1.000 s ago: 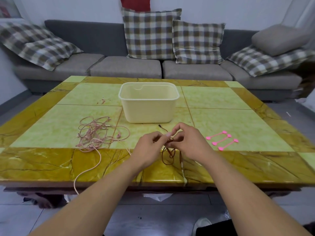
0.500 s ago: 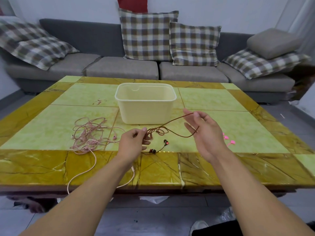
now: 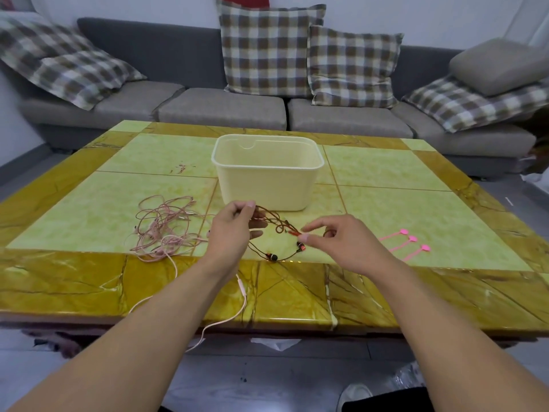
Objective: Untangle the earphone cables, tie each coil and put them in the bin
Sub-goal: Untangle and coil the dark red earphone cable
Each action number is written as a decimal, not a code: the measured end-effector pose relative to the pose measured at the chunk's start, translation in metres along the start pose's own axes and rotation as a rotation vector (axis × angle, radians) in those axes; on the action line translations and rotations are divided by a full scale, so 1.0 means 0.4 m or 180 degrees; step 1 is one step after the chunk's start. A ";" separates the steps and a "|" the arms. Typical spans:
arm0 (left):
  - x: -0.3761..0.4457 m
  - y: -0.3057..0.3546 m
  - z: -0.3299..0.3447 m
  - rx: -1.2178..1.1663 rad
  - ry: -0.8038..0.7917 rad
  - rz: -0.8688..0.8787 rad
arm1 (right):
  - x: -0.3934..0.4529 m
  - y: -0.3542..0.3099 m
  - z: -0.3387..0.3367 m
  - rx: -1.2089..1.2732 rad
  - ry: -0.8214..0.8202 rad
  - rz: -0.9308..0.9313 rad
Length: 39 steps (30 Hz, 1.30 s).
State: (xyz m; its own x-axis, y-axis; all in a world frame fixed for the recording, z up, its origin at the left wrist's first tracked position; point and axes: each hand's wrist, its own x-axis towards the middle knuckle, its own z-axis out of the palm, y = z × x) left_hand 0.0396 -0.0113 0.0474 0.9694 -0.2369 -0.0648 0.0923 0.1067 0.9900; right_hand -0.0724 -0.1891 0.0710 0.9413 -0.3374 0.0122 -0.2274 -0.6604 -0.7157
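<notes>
Both bare forearms reach forward from the lower corners and converge toward the middle. The left hand (image 3: pixel 230 230) is raised with its back to the camera, thumb and fingers curled in a pinch at the top. The right hand (image 3: pixel 341 243) sits lower and just beside it, palm down, its thumb and forefinger drawn together to the left while the other fingers curl loosely.

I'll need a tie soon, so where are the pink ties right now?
The pink ties lie on the table, just right of the right hand and right of the bin.
</notes>
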 end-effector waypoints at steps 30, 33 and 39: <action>-0.002 0.008 -0.045 0.1241 -0.0353 0.0530 | 0.001 -0.050 -0.012 0.1749 0.0642 0.0361; -0.002 0.006 -0.041 0.1212 -0.0326 0.0541 | -0.017 -0.055 0.014 0.0102 -0.0266 0.0168; 0.003 -0.007 -0.046 0.1262 -0.0308 0.0468 | -0.016 -0.073 0.026 0.1203 0.0425 -0.0338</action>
State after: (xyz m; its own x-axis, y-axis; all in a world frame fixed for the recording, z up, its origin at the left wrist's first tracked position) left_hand 0.0446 0.0060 0.0423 0.9381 -0.3384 0.0737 -0.1580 -0.2288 0.9606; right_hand -0.0692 -0.1607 0.0846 0.9083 -0.3811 0.1723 0.0002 -0.4116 -0.9114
